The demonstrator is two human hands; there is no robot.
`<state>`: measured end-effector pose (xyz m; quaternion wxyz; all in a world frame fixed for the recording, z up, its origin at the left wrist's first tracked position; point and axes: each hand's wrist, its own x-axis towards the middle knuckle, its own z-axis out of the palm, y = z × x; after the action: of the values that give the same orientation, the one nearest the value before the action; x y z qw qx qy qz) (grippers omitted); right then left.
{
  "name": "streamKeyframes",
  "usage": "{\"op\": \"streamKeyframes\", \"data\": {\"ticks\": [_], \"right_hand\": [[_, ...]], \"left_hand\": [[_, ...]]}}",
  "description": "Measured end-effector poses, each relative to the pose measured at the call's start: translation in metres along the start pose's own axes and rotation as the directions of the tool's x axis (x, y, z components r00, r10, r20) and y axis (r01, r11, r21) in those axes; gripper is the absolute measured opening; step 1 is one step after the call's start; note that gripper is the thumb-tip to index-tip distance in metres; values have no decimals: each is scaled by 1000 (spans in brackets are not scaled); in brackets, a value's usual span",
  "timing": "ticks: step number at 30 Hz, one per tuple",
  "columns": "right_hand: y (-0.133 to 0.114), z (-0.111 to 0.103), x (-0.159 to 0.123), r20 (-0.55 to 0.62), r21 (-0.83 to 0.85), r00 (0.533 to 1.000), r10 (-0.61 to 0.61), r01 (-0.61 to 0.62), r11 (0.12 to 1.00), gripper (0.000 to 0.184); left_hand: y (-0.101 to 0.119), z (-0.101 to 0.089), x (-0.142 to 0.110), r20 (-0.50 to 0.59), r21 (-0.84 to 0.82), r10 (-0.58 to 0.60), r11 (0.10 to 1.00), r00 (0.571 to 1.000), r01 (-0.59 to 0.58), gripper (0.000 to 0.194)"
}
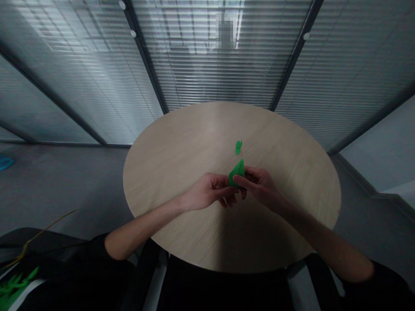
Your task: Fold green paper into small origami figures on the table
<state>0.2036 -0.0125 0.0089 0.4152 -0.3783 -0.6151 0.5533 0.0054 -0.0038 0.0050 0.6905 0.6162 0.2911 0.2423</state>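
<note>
A piece of green folded paper (236, 173), pointed at the top, stands between my two hands above a round light-wood table (181, 151). My left hand (210, 192) grips its lower left side with curled fingers. My right hand (261, 185) presses on its right side, with the fingertips reaching across the paper's lower part. Part of the paper is hidden by my fingers. A small green scrap or folded piece (238, 147) lies on the tabletop just beyond the paper, apart from both hands.
Slatted glass partitions with dark frames (214, 65) stand beyond the table. Grey floor surrounds it. A blue object (5, 162) sits at the far left edge. At the lower left are a dark object (42, 255) with a thin yellow stem and green leaf shapes.
</note>
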Motion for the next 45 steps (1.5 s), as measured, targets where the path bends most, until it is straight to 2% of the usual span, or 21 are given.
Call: {"op": "streamKeyframes", "data": {"ticks": [10,17,28,38,45], "right_hand": [[3,-2,-1,-3,4,1000,-24,24,1000,32],[4,-2,0,21,27,1000,7,-8,1000,30],[5,0,0,-97,71,994,56,-49,996,32],[1,-2,0,-3,123,994,109,-107,987,31],[3,-2,0,-7,113,995,102,-101,988,31]], "left_hand": [[-2,0,0,16,6,2,1000,1000,-2,34],[-1,-1,1,15,-38,17,999,1000,-16,33],[1,2,1,15,-20,-29,999,999,29,39],[-1,-2,1,71,-97,-43,994,997,50,35],[-1,-3,1,91,-108,-58,992,994,68,36]]}}
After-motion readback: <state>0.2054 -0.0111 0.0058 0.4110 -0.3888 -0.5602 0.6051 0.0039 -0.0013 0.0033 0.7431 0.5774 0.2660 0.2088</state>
